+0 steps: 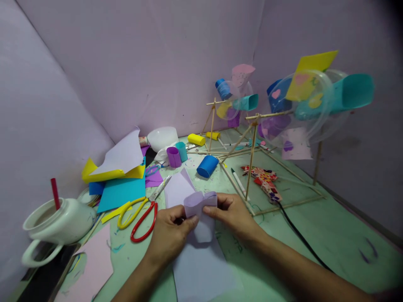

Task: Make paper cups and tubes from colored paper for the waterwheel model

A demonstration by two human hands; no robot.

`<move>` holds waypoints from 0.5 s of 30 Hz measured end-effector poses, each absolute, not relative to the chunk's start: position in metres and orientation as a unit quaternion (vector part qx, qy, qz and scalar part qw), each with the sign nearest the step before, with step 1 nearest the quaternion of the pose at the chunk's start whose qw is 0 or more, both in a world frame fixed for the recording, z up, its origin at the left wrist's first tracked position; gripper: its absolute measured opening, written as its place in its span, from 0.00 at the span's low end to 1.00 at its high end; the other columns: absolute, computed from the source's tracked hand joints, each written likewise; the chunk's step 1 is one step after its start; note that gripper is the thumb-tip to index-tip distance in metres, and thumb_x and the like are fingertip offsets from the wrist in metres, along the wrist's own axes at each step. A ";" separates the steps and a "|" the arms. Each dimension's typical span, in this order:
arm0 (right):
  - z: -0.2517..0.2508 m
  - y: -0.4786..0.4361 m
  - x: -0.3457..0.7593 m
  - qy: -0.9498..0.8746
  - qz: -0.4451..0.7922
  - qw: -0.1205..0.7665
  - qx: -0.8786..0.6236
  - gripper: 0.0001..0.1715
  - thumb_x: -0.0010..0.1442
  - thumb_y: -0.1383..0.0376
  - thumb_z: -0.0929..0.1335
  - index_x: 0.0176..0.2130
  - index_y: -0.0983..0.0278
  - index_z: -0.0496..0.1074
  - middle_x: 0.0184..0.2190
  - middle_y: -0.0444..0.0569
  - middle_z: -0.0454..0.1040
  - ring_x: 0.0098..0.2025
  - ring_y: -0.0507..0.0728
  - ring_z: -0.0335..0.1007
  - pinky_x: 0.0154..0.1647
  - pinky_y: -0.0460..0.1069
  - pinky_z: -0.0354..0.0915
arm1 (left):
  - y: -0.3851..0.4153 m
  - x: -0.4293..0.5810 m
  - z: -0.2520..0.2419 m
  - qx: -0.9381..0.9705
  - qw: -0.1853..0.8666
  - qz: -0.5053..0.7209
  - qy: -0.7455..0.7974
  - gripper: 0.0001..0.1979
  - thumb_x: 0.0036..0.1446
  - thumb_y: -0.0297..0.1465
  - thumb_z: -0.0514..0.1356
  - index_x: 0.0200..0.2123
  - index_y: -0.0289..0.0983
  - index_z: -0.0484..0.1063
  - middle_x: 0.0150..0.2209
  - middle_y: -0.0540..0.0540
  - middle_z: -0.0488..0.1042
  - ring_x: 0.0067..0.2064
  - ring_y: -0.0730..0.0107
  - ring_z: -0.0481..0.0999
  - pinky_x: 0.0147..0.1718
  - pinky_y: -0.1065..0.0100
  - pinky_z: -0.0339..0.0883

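Between my two hands a pale lilac piece of paper (204,228) is bent into a cup-like shape with an open, curved top. My left hand (171,230) pinches its left side between thumb and fingers. On the other side my right hand (234,214) grips the upper right edge, thumb in front. Below lies a white paper sheet (201,272) on the green table. Scissors (141,214) with one yellow and one red handle rest just left of my left hand. A blue paper tube (207,166) lies beyond the held paper.
Stick-framed wheels with clear plastic discs (315,109) and coloured paper cups stand at the right. A patterned glue gun (264,180) trails a black cord. Purple (174,157) and teal paper tubes (181,151), coloured sheets (122,193) and a white teapot-like vessel (63,222) are to the left.
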State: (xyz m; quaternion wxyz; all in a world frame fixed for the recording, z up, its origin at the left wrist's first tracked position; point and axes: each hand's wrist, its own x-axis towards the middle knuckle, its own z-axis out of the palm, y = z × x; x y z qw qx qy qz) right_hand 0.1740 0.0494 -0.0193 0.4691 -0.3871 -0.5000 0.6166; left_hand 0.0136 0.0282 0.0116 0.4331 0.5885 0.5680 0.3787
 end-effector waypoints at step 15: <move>-0.029 0.056 0.173 -0.355 0.671 0.530 -0.379 0.15 0.42 0.61 0.75 0.31 0.67 0.77 0.26 0.47 0.77 0.25 0.52 0.69 0.27 0.47 0.64 | 0.031 0.020 -0.003 0.524 0.544 0.308 0.579 0.12 0.39 0.36 0.64 0.18 0.30 0.74 0.17 0.47 0.72 0.19 0.73 0.66 0.18 0.73 0.57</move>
